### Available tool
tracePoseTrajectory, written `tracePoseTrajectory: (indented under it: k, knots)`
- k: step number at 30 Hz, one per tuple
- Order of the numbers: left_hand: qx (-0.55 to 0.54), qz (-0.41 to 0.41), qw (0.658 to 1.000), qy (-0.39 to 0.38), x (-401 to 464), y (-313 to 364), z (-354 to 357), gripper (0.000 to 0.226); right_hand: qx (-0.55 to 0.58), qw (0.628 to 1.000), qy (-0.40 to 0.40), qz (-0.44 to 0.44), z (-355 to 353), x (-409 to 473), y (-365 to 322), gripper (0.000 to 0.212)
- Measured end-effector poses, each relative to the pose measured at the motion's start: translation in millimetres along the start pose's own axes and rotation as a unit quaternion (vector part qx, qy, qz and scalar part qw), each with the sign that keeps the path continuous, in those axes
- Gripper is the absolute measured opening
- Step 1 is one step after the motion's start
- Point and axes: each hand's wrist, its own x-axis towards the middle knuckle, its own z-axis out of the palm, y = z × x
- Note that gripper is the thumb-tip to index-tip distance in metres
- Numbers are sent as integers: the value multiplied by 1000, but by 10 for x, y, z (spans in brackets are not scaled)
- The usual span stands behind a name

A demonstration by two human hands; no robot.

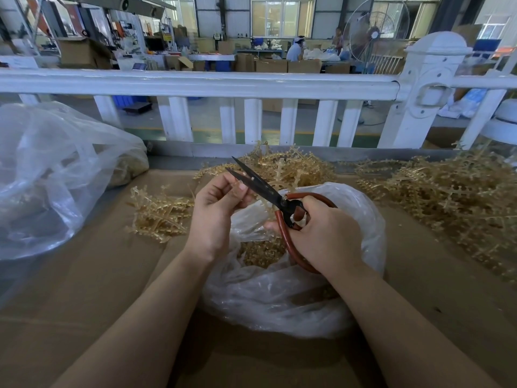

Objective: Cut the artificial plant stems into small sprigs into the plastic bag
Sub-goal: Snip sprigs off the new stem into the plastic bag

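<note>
Gripping scissors (263, 189), right hand (324, 233); blades apart, pointing up-left; left hand (221, 203) pinching stem.

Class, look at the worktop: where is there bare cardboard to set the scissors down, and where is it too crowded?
Bare cardboard lies near left, bordered by the big clear bag, the small sprig pile and the left forearm. Another patch lies near right, below the large stem heap. Crowded: centre, where the plastic bag sits under both hands, and the far edge.

Plastic bag (293, 298) center w/ sprigs (260, 253) inside; stem piles (447, 197) right, behind.
</note>
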Motion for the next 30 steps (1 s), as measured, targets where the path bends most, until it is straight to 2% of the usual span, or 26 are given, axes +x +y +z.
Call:
tracePoseTrajectory:
  k: [13,17,19,22,28,30]
  knots:
    - [-34,-11,999,8,6,28,8,6,24,1000,-13,-4,-17,1,2,85]
    - [19,18,1000,8,-18,44,36,17,7,1000,-16,-7,5,6,33,75]
    - [62,33,998,-1,-29,46,44,14,-2,1000,-13,-14,18,8,54,66]
    - [99,47,994,-3,-30,45,41,12,5,1000,-13,-20,18,9,61,78]
    - [103,52,993,-19,-26,57,10,13,14,1000,-20,-5,21,9,57,91]
    - [99,48,994,-18,-26,54,5,12,8,1000,-26,-1,25,8,56,87]
